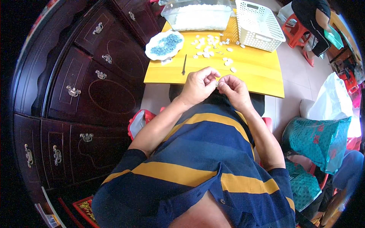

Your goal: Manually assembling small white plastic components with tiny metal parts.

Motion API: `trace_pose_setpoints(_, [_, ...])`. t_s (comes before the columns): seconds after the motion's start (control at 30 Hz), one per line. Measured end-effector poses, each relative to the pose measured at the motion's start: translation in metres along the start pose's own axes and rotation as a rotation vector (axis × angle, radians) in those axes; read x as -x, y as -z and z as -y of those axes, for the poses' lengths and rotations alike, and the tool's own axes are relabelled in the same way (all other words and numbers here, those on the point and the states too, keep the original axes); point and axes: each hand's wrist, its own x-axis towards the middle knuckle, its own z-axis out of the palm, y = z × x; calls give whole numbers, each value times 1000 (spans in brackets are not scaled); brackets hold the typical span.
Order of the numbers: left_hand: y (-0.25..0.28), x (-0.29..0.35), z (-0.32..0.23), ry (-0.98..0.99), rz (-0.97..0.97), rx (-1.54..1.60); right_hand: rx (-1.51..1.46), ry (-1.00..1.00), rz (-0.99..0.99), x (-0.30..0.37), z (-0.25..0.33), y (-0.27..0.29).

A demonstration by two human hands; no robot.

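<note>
My left hand [198, 87] and my right hand [235, 90] meet just past the near edge of the yellow table. Fingertips of both are pinched together around a small pale piece [217, 85], mostly covered by the fingers, so its kind cannot be made out. Beyond them, many small white pieces [207, 49], some rounded, lie scattered on the tabletop. To the left, a slim dark pointed tool [184, 64] rests on the wood. A white scalloped plate [151, 55] holds a tangle of thin blue strands or rings [167, 45].
Along the far edge of the yellow table [266, 76] stand a clear bin [176, 23] of white pieces and a white perforated basket [262, 42]. Dark drawers [114, 60] line the left. Teal bags [315, 138] sit at right. Another person [311, 15] with a green tray [334, 38] is at upper right.
</note>
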Motion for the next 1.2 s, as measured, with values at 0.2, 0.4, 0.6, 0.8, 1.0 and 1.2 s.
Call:
trace_pose_setpoints(0.2, [1, -1, 9, 24, -12, 120, -50, -25, -5, 0, 3, 0])
trace_pose_setpoints(0.4, [3, -2, 6, 60, -26, 198, -213, -42, -24, -1, 10, 2])
trace_pose_setpoints(0.6, [3, -3, 15, 104, -1, 207, -340, -129, -46, -1, -2, 2])
trace_pose_setpoints(0.8, [23, -14, 49, 245, -130, 278, -265, -121, -140, -9, -19, 10])
trace_pose_setpoints(1.0, [34, -19, 69, 361, -173, 417, 11, -49, -147, -12, -6, 4])
trace_pose_setpoints(1.2, [35, -19, 70, 350, -180, 428, 862, 377, -105, -44, 3, -28])
